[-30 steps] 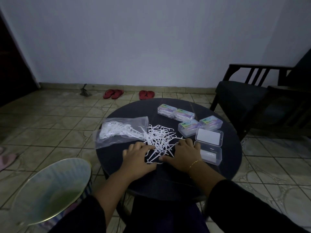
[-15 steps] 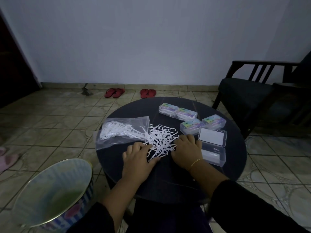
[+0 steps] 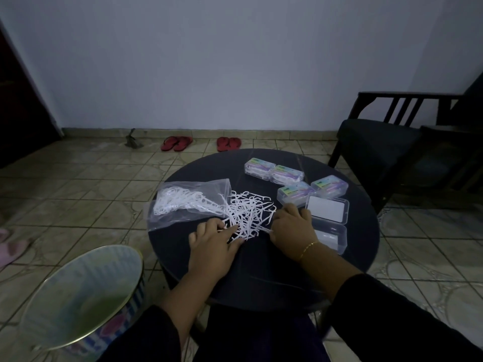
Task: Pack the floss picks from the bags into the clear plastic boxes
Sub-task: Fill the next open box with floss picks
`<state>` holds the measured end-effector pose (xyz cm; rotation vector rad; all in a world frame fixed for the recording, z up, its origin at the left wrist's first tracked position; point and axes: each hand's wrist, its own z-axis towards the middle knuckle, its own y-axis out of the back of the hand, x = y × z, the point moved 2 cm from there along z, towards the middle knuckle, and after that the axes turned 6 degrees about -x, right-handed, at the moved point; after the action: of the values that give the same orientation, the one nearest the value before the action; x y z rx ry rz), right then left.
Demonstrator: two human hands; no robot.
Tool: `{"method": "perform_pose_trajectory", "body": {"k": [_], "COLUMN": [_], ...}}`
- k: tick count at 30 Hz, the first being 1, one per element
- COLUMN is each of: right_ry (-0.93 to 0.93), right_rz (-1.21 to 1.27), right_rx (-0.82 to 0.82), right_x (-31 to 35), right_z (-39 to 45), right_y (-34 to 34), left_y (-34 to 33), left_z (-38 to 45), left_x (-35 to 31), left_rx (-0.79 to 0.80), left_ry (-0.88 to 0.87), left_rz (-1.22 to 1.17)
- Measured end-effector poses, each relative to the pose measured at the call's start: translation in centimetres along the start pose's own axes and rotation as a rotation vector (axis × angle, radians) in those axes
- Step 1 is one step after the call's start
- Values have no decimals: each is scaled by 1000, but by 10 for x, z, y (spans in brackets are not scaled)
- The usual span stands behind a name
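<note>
1 bag (image 3: 183,202) | 4 closed boxes (image 3: 286,175) | 1 open box (image 3: 328,223) | 2 hands on picks (image 3: 245,212)

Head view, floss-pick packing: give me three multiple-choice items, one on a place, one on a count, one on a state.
1. Where does the clear plastic bag lie on the round dark table?
A. left of the loose white floss picks
B. on the open box
C. on the floor

2. How many closed clear plastic boxes with colourful labels are there?
A. two
B. four
C. six

3. The clear plastic box by the right hand is:
A. shut
B. open
C. upside down

Key: 1 A, the bag lies left of the pile. 2 B, four sit behind the pile. 3 B, its lid is swung back.
</note>
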<state>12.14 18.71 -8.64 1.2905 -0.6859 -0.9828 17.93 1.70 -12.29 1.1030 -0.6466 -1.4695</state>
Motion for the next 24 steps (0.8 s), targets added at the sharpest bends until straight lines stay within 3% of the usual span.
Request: {"method": "perform_pose_trajectory", "body": {"k": [8,16,24], "right_ry": [3,-175,-256], "right_rz": [10,12,25], "right_rx": [-9,-70,-48], "right_x": [-18,-70,-90], "right_z": [-13,-26,-48], "right_y": [20,28,3], "left_y": [-1,16,12], "left_z": [0,27,41], "left_x": [-1,-22,-31], "left_rx": [-102,312,418], "left_ry": [-146,-286,-293], "left_rz": [-14,209,255]}}
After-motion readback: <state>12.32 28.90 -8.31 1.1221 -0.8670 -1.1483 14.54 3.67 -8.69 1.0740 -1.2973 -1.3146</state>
